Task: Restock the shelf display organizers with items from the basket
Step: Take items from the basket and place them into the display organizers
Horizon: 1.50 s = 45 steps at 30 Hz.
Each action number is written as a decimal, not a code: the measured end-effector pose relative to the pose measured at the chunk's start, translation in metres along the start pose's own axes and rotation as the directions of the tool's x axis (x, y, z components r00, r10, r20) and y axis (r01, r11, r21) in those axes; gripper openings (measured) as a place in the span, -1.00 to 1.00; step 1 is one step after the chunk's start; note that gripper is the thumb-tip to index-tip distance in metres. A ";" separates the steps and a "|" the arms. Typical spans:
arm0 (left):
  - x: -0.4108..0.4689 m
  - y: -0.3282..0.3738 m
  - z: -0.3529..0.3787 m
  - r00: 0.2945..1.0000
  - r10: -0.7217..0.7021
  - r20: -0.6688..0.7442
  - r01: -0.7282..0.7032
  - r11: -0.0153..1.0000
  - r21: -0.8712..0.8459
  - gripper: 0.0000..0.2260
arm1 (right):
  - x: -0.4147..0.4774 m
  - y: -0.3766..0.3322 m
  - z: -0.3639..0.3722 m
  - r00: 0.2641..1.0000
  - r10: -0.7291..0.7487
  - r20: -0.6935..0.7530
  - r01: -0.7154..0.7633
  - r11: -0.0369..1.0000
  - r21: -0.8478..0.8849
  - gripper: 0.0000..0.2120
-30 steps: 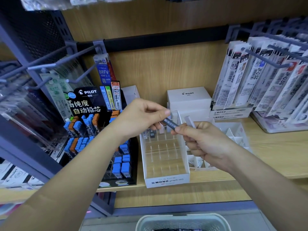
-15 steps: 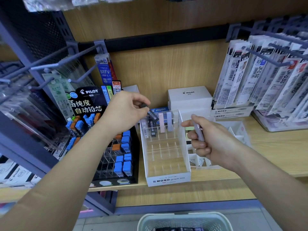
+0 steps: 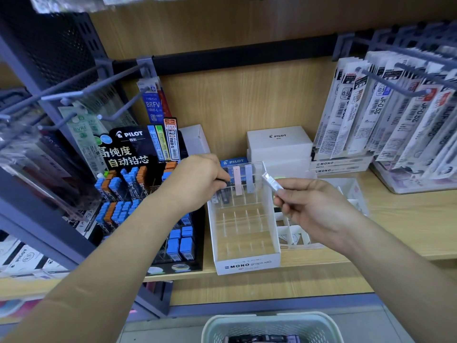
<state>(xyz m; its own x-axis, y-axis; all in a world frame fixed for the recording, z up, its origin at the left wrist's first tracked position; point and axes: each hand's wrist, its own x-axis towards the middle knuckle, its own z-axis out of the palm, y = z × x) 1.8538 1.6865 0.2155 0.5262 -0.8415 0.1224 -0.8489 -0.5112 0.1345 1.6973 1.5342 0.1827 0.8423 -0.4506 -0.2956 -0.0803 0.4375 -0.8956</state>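
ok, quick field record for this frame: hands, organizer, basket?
left hand: grips a dark case at the organizer's back row
right hand: pinches a pale case above the organizer's right wall
organizer: clear, a few cases standing in the back row, front slots unfilled
basket: below the shelf, some items inside

Bright, even light, wide-angle picture.
Soft shadows; sharp centre; the shelf (image 3: pixel 395 231) bends toward the edges and the left hanging packets (image 3: pixel 27 154) are blurred.

Basket (image 3: pixel 269 318) mostly beyond bottom edge.
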 end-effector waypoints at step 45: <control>-0.029 0.013 -0.003 0.879 -0.466 -0.100 0.258 0.643 -0.721 -0.88 | 0.017 -0.044 0.016 0.906 -0.422 -0.009 0.382 0.829 -0.409 -0.81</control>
<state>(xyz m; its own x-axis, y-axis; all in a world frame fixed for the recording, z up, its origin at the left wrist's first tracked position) 1.8277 1.7050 0.2164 0.8631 -0.4841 0.1437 -0.3732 -0.4198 0.8273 1.7237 1.5199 0.2221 0.7928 -0.5999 0.1074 0.0373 -0.1282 -0.9911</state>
